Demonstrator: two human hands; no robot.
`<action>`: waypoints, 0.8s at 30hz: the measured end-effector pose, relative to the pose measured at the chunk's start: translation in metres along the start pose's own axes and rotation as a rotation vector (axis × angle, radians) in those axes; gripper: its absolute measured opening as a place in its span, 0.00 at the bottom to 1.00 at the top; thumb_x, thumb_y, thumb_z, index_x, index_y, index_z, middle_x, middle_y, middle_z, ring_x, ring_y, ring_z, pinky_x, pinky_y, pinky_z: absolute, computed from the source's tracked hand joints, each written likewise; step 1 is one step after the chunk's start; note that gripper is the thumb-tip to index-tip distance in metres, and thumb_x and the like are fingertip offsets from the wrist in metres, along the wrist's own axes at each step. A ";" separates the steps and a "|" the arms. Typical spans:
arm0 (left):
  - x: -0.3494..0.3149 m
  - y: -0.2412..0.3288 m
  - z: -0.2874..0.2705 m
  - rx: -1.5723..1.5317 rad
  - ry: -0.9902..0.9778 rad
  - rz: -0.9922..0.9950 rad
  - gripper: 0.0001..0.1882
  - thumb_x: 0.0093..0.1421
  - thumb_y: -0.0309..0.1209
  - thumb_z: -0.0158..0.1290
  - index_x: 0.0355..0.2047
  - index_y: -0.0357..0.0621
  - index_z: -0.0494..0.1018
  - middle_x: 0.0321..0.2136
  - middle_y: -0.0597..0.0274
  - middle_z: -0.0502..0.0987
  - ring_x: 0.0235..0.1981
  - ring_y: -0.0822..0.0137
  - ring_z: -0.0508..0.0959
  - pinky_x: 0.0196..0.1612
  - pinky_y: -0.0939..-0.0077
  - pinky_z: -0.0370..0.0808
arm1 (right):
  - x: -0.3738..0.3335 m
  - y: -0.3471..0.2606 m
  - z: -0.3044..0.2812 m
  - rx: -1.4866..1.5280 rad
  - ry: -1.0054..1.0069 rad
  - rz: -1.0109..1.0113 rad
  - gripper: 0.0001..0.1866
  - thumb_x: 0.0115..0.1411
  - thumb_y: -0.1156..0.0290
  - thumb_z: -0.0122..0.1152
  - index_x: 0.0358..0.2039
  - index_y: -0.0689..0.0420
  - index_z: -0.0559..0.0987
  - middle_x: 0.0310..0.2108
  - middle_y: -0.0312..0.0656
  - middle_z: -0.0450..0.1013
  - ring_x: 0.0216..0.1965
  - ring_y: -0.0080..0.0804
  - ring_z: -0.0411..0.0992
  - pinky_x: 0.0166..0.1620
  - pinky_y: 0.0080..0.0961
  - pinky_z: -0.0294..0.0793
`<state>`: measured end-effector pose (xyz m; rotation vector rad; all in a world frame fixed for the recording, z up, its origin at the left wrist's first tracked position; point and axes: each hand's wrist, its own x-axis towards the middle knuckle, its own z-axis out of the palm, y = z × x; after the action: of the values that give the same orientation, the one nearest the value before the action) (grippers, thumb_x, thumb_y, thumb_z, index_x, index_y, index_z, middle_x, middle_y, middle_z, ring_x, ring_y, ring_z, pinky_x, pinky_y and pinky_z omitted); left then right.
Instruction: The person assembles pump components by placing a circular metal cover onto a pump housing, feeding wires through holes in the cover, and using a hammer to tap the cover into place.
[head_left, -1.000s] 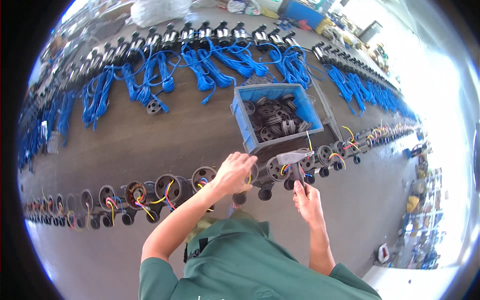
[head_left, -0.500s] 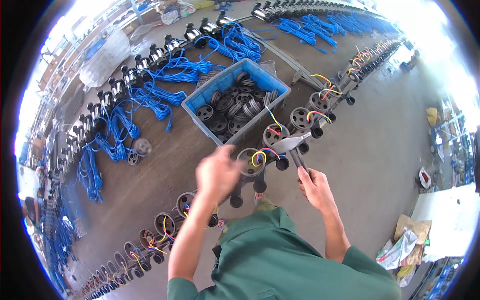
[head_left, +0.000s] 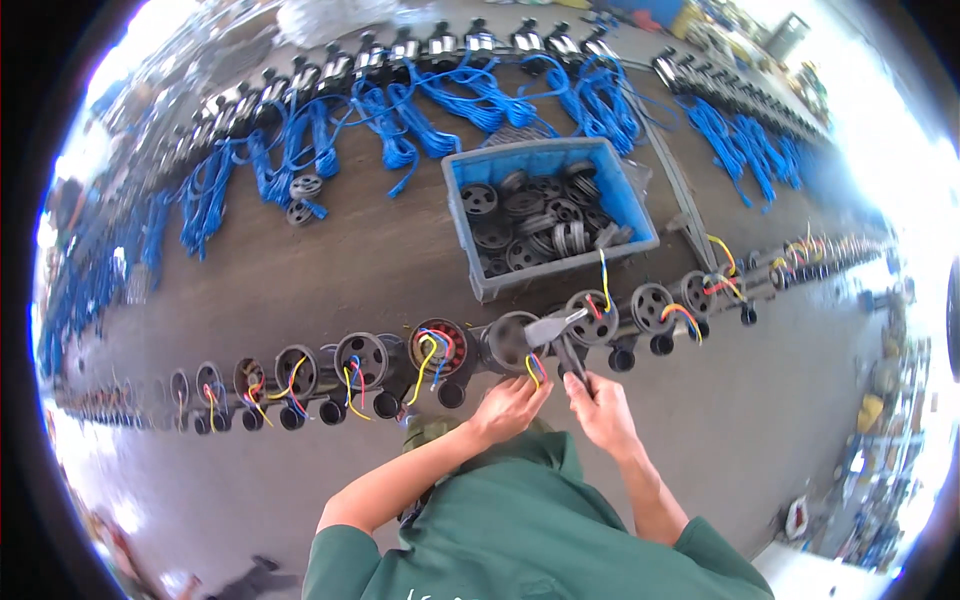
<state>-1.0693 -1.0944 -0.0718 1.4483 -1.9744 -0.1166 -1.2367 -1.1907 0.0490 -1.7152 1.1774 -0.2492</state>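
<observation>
In my right hand (head_left: pixel 603 412) is a hammer (head_left: pixel 570 358), gripped by its dark handle, its metal head in front of a round grey cast cover (head_left: pixel 512 342). That cover sits on one of the motor bodies in the row. My left hand (head_left: pixel 510 408) is closed just below it, its fingertips pinched on the coloured wires (head_left: pixel 536 370). To the left, a motor body (head_left: pixel 441 348) lacks a cover and shows reddish windings with loose wires. On the right, another covered motor (head_left: pixel 592 317) has wires coming out of its holes.
Beyond the row stands a blue bin (head_left: pixel 470 245) holding several round holed covers. Farther back, finished-looking silver-and-black motors (head_left: pixel 442 45) line up with coiled blue cables (head_left: pixel 385 130). Two loose covers (head_left: pixel 303 198) lie on the floor.
The view has turned, so the row now runs more level across it. My left hand has come down from the bin side to the wires. The hammer stays in my right hand.
</observation>
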 end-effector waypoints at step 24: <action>-0.014 -0.034 0.003 -0.045 0.179 0.146 0.22 0.53 0.28 0.55 0.50 0.33 0.75 0.47 0.53 0.77 0.46 0.56 0.80 0.51 0.65 0.78 | 0.011 -0.040 0.025 -0.043 -0.064 0.252 0.24 0.73 0.53 0.54 0.27 0.61 0.73 0.18 0.33 0.69 0.19 0.18 0.65 0.24 0.22 0.65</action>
<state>-1.0416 -1.0964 -0.0958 1.2367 -1.9106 0.0329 -1.1921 -1.1832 0.0658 -1.5802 1.3446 -0.0145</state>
